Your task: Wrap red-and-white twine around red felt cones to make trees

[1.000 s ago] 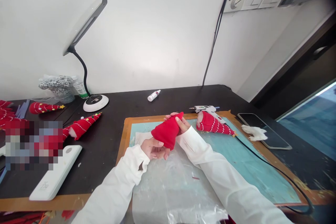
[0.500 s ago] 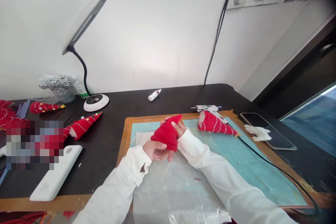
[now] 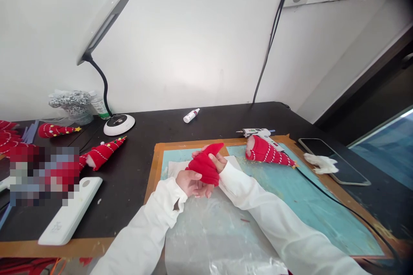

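Observation:
Both hands hold a plain red felt cone (image 3: 204, 166) above the work mat, its tip toward the upper right. My left hand (image 3: 192, 184) grips the wide lower end, thumb on the near face and fingers underneath. My right hand (image 3: 218, 161) pinches the upper part close to the tip, its other fingers partly hidden behind the cloth. Folds run across the felt. To the right, a red cone wound with red-and-white cord (image 3: 269, 153) lies on its side, pale stuffing at its wide end. Behind it rests a white glue gun (image 3: 256, 132).
A clear plastic sheet (image 3: 206, 227) covers part of the blue mat (image 3: 309, 197). On the right lie a phone (image 3: 342, 167), white tissue (image 3: 321, 163) and a black cable. Leftward are a desk lamp (image 3: 119, 124), decorated red cones (image 3: 106, 152) and a white power bank (image 3: 72, 210). A small bottle (image 3: 191, 115) lies behind.
The red felt now shows deeper folds between my hands, and its tip is bent slightly more to the right. Both hands keep their hold. The view has shifted a little.

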`<state>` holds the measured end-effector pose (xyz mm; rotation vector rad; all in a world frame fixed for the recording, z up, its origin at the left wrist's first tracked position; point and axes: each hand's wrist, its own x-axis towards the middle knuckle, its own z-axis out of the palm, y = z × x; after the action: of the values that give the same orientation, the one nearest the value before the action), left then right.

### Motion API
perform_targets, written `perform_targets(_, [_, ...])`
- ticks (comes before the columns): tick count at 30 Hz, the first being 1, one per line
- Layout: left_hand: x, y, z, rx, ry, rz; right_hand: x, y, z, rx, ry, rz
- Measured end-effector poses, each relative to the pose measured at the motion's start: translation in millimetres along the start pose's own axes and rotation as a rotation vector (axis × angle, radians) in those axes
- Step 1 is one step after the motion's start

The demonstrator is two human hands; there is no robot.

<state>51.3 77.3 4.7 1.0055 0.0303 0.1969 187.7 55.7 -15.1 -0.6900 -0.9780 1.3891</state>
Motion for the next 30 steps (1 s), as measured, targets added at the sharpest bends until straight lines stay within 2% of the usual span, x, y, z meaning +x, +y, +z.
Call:
perform_targets(3, [-1,-1,-1.3,-0.03,0.022,0.0,-1,-5,7,0.105,0.076,0.0])
perform_targets(6, [0,-3,-1.0,-0.048,0.114,-0.023,0,-12,8,0.16,0.101,0.024])
perform_targets(10, [3,-5,-1.0,-0.04,0.211,0.009,-3,-17,7,0.198,0.073,0.026])
perform_targets(14, [6,-7,-3.3,-0.021,0.301,0.028,-8,-15,7,0.169,0.05,0.088])
perform_targets(20, [9,-6,0.4,0.114,0.41,0.004,-2,-12,3,0.172,0.295,0.024])
perform_targets(22, [10,-5,2.5,0.154,0.478,0.0,-1,-11,1,0.149,0.32,0.003])
perform_targets(25, [10,-5,1.8,0.124,0.488,0.019,-2,-9,-1,0.169,0.186,0.002])
perform_targets(28, [8,-5,-2.7,0.044,0.422,0.041,-4,-8,-5,0.143,-0.014,0.098])
perform_targets(30, [6,-4,-5.0,0.031,0.373,0.035,-6,-8,-8,0.079,-0.049,0.16])
